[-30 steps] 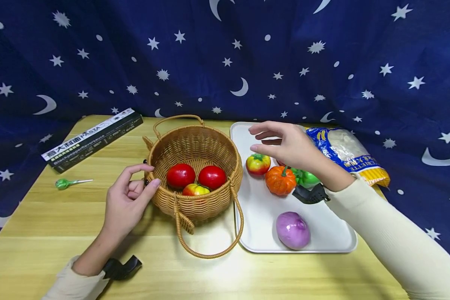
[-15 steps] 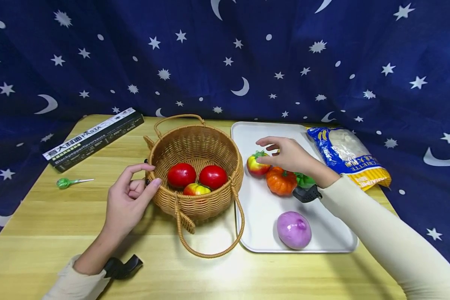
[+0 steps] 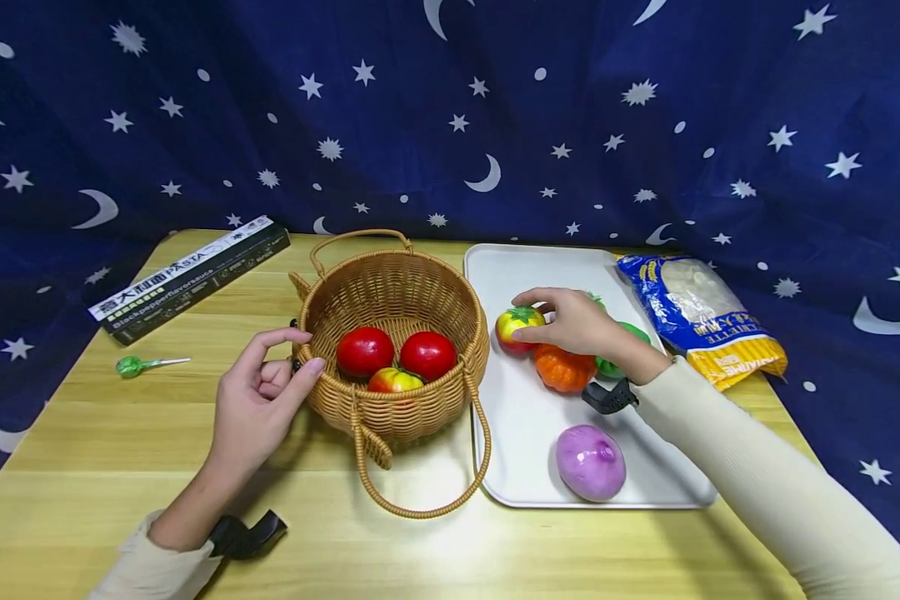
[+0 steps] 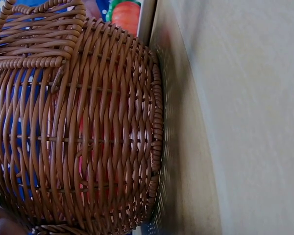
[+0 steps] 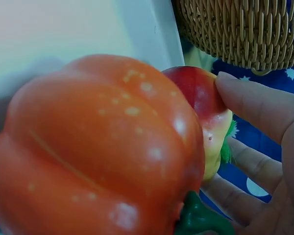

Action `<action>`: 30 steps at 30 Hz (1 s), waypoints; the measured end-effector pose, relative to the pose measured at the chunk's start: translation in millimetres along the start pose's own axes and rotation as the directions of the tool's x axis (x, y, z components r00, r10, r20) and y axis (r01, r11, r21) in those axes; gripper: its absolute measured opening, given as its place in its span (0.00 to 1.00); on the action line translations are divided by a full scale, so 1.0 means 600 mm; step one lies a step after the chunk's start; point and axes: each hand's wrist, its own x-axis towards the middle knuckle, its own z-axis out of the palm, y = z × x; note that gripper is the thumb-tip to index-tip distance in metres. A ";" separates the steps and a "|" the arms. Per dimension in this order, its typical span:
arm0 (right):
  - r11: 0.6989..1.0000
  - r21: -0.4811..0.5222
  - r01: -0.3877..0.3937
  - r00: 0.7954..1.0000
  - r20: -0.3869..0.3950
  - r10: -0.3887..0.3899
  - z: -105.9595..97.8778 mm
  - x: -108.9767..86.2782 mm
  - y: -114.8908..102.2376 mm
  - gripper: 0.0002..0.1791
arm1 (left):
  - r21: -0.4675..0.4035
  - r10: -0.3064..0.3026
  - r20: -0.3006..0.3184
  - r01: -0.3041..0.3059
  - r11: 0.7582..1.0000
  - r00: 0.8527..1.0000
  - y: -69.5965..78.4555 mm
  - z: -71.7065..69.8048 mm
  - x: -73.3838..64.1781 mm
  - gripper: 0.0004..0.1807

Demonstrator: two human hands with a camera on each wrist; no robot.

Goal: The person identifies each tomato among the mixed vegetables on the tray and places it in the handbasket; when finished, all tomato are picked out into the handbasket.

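Observation:
My left hand [image 3: 251,408] holds the rim of a round wicker basket [image 3: 397,417] at its left side, thumb and forefinger at the edge. Inside the basket lie two glossy red oval fruits [image 3: 364,352] and a red-and-yellow toy fruit [image 3: 394,381]. Over the white tray [image 3: 510,450], my right hand [image 3: 581,325] grips another red-and-yellow toy fruit with a green leafy top [image 3: 516,327]. In the right wrist view its thumb [image 5: 250,98] presses the fruit's side and the fingers reach round behind. An orange toy pumpkin [image 3: 564,368] sits right beside it, partly under the hand.
A purple toy onion [image 3: 590,463] rests at the tray's front. Green toy produce [image 3: 633,333] is partly hidden behind the right wrist. A blue-and-yellow pasta bag [image 3: 705,308] lies at the right, a black pasta box [image 3: 195,279] and a green lollipop [image 3: 131,366] at the left.
My right hand has come down from above the tray and taken hold of the red-and-yellow toy fruit. My left hand stays at the basket rim.

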 end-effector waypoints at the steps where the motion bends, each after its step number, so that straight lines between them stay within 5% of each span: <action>1: 1.000 0.002 0.000 1.000 -0.002 0.000 0.001 -0.001 0.000 0.31 | -0.002 0.002 -0.001 -0.002 1.000 1.000 0.000 0.000 0.000 0.20; 22: 0.999 0.044 -0.023 0.999 -0.035 0.025 -0.008 -0.009 -0.004 0.29 | 0.003 -0.003 -0.002 0.003 1.000 1.000 0.001 0.000 0.000 0.20; 30: 0.989 0.138 0.059 0.986 -0.166 -0.036 -0.023 -0.018 -0.030 0.28 | 0.004 0.001 -0.003 -0.001 1.000 1.000 0.001 0.001 -0.001 0.20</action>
